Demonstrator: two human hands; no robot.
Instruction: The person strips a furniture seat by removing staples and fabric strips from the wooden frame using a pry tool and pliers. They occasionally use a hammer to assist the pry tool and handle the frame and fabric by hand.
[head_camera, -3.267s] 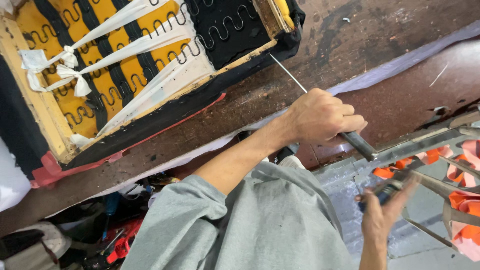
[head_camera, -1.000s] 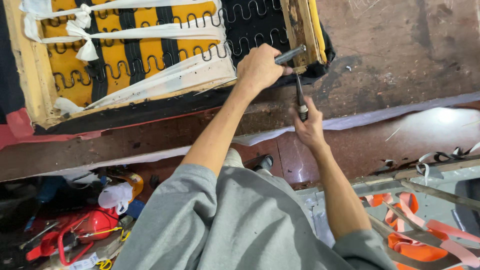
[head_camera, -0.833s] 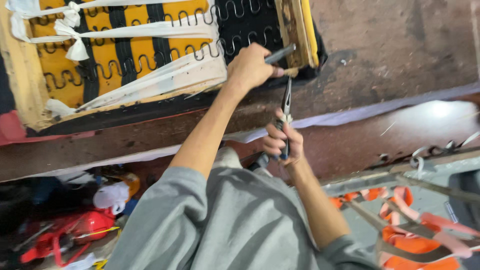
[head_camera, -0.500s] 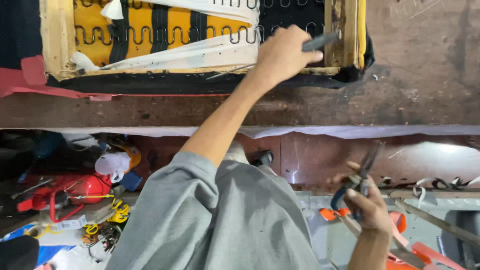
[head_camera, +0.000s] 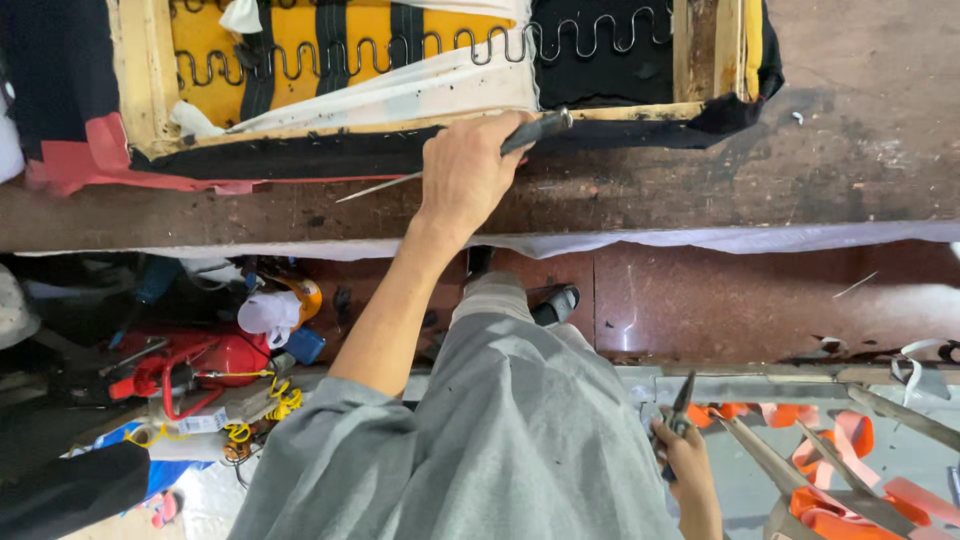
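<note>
Dark-handled metal tool – the left hand is wrapped tight around it, thin shaft poking out left along the front rail of the upturned seat frame, which lies on the brown workbench. Zigzag springs and white webbing cross yellow-black fabric above. Low down, the right hand is closed on pliers, tips up – orange straps just beside it.

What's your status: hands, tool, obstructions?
Left hand grips screwdriver against seat frame. Right hand holds pliers low. Nothing blocking.
</note>
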